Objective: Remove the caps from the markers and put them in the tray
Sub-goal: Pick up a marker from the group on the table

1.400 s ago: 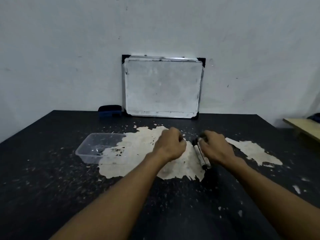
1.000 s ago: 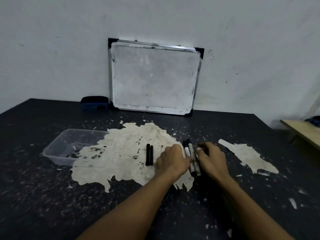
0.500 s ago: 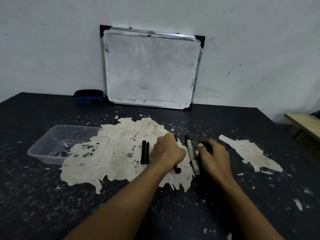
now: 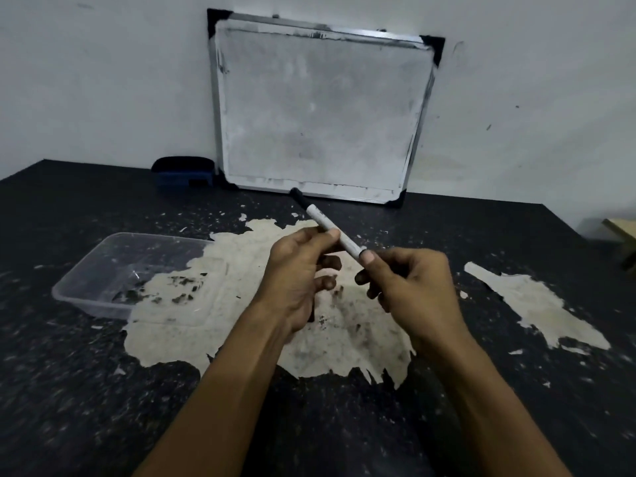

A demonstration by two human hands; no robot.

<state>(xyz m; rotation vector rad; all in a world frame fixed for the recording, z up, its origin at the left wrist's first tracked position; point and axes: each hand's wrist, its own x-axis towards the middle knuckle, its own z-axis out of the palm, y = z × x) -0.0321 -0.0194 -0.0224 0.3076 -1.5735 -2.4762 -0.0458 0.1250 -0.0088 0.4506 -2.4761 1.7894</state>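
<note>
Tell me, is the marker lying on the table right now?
No, the marker is lifted above the table, held between the left hand and right hand.

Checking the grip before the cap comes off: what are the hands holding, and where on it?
One marker: left hand pinches its white barrel mid-length, right hand grips its near end.

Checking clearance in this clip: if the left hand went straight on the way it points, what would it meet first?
Likely the whiteboard leaning on the wall. The left hand points up and away, holding the marker, whose black tip leads; depth is unclear.
</note>
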